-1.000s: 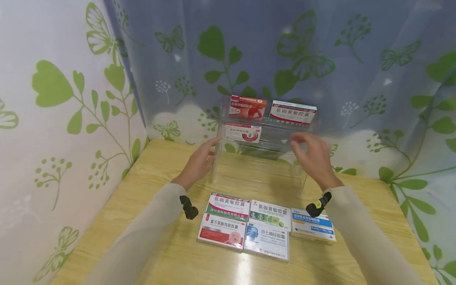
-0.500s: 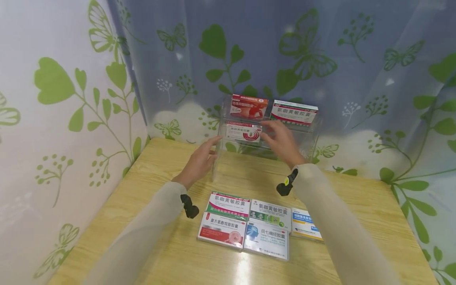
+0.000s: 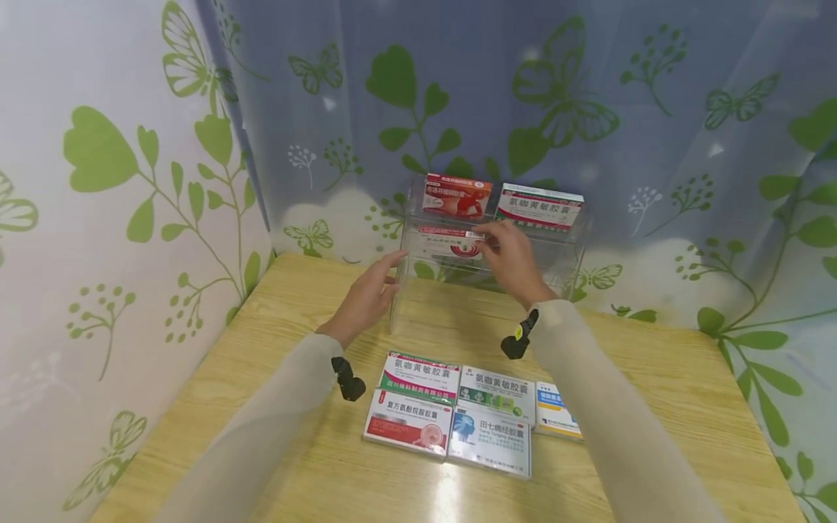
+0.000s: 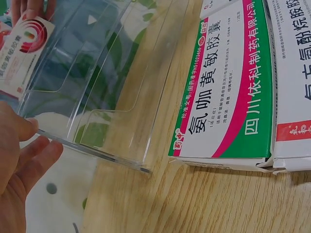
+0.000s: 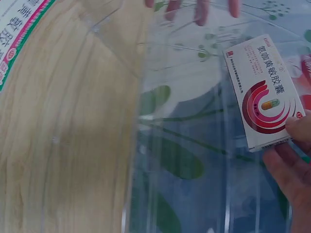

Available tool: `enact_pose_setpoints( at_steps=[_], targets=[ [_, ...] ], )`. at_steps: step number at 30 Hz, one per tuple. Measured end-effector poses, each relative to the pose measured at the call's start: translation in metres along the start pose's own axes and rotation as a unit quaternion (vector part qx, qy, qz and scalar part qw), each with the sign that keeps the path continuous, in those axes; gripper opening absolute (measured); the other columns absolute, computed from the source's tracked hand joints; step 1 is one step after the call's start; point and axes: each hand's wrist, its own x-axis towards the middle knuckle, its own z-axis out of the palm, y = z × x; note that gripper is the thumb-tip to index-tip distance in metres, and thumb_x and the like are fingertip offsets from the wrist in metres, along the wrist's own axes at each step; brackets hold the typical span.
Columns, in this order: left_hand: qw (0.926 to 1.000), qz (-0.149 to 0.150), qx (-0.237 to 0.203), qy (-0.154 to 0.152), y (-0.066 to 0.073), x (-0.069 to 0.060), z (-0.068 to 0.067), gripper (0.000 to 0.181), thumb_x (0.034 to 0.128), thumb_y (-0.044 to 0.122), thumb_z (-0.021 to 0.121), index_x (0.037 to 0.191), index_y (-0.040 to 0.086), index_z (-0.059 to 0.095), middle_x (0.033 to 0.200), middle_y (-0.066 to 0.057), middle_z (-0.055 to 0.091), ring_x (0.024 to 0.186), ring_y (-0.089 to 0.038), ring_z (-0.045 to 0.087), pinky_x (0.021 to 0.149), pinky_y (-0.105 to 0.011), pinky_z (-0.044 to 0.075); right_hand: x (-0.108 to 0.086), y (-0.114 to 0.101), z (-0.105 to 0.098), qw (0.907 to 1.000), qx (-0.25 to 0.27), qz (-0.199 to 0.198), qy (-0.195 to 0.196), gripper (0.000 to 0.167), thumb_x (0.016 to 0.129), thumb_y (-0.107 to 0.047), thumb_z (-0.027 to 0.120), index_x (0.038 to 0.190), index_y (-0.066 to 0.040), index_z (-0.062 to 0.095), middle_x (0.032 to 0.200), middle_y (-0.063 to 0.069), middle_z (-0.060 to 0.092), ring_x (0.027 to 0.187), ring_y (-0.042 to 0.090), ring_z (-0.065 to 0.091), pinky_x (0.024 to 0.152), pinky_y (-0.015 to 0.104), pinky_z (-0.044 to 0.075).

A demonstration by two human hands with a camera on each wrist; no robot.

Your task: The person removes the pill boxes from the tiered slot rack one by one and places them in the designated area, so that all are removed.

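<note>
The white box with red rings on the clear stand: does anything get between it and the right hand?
Nothing visible does. In the right wrist view, the right hand is at one end of the white box, its thumb overlapping the printed front.

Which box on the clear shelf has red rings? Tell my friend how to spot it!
Find the clear stand at the back of the wooden table. Look at its left side, second level from the top, just below the orange-red box. The white box there differs from that one and the green-trimmed box up top: only it has red rings around a capsule picture.
</note>
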Motion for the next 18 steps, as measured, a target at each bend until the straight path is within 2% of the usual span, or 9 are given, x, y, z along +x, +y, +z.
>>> enact_pose_setpoints(
  at_steps=[4,9,15,18],
  targets=[
    [1.0,0.0,0.005,0.003,-0.001,0.0,0.001,0.069,0.1122,0.003,0.058,0.172,0.024,0.03,0.167,-0.018,0.048,0.134,-0.035,0.067,0.105,-0.054,0.062,-0.002,0.001,-0.013,0.999,0.004,-0.011,0.043,0.031,0.109,-0.009,0.068,0.139,-0.006,0.071,0.128,0.019,0.064,0.116,0.035,0.069,0.103,0.053,0.063],
    [1.0,-0.002,0.008,0.002,-0.002,0.001,0.002,0.069,0.1123,0.004,0.058,0.172,0.025,0.03,0.167,-0.017,0.048,0.133,-0.035,0.068,0.104,-0.053,0.062,-0.013,0.0,-0.042,0.9957,0.014,-0.016,0.09,0.032,0.109,-0.01,0.069,0.14,-0.006,0.071,0.132,0.02,0.067,0.118,0.036,0.071,0.1,0.054,0.064],
    [1.0,-0.003,0.005,0.001,-0.003,0.002,0.003,0.07,0.1123,0.003,0.058,0.173,0.026,0.03,0.167,-0.015,0.048,0.134,-0.034,0.067,0.104,-0.053,0.062,-0.043,0.005,-0.078,0.9951,0.01,0.002,0.098,0.035,0.11,-0.018,0.068,0.144,-0.012,0.07,0.133,0.015,0.066,0.122,0.032,0.07,0.101,0.055,0.062],
    [1.0,-0.003,0.003,0.002,-0.004,0.002,0.003,0.07,0.1124,0.003,0.057,0.173,0.027,0.029,0.167,-0.016,0.048,0.134,-0.034,0.067,0.104,-0.054,0.062,-0.063,0.008,-0.09,0.9958,0.0,0.013,0.091,0.035,0.111,-0.02,0.067,0.145,-0.012,0.07,0.132,0.013,0.065,0.122,0.03,0.069,0.102,0.049,0.062]
  ],
)
